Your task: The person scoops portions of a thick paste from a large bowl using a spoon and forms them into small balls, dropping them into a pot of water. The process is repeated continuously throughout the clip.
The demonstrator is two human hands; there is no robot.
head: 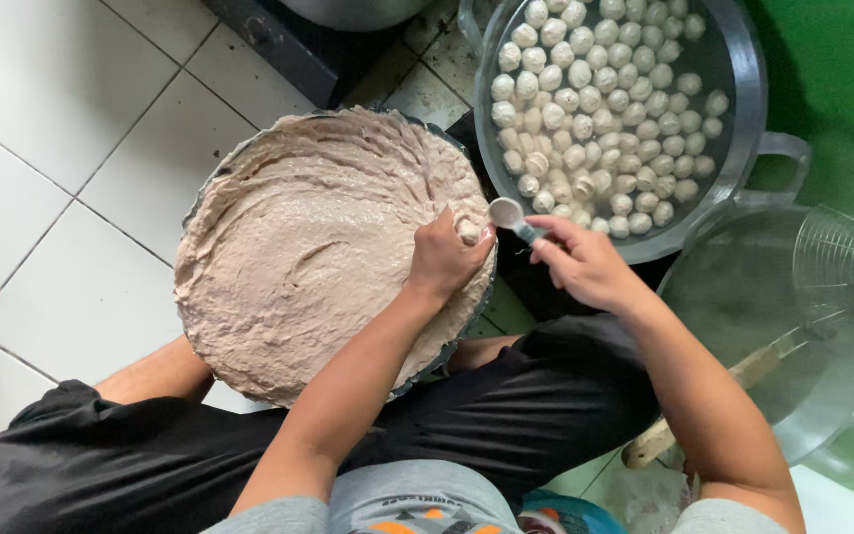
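A: Obs. — your left hand (444, 259) is closed in a fist over the rim of the big basin (212, 188), with a small ball of paste (468, 231) squeezed up between thumb and forefinger. Your right hand (585, 265) is pinched shut on the handle of a spoon (512, 217), its bowl just beside that ball.

B: Handling?

A: Judged soft, wet and sticky; it will smear or lose shape under any firm squeeze. Scoop it from beneath with the spoon's edge, don't pinch it.

B: Surroundings?

A: The grey-pink paste mass (298, 247) fills the basin between your knees on the tiled floor (42, 198). A pot of formed balls in water (605, 109) stands just beyond the spoon. A second pot (743, 307), steaming, with a wire skimmer (847, 262), sits to your right. Nothing stands between spoon and ball pot.
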